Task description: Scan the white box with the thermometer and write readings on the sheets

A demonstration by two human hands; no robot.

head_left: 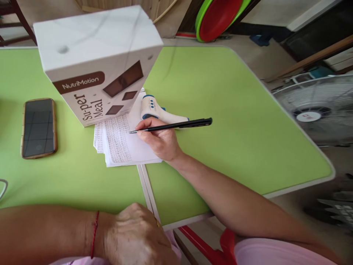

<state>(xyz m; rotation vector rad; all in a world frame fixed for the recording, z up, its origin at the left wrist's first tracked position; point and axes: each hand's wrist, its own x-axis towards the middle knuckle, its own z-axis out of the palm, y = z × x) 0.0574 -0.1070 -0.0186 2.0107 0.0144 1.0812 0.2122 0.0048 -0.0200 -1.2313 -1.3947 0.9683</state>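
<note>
My right hand (161, 140) is closed around a black pen (187, 123), fingers near the writing end. The pen's tip is over the top sheet of paper (140, 151), beside rows of small handwriting on the left part. The sheets lie in a slightly uneven stack, and my wrist is at their right edge. My left hand (138, 235) rests low at the near table edge, back up, knuckles bent; its fingers curl out of sight. Just beyond my right hand lies a white and blue infrared thermometer (162, 114). A white NutriMotion box (93, 94) stands at the far side of the sheets, partly covering them.
A phone (39, 129) lies on the green table (234, 110) at left, and a white cable (3, 189) shows at the left edge. To the right of the table is a fan (311, 106). Red and green basins (217, 20) stand behind; a red stool (204, 246) is below.
</note>
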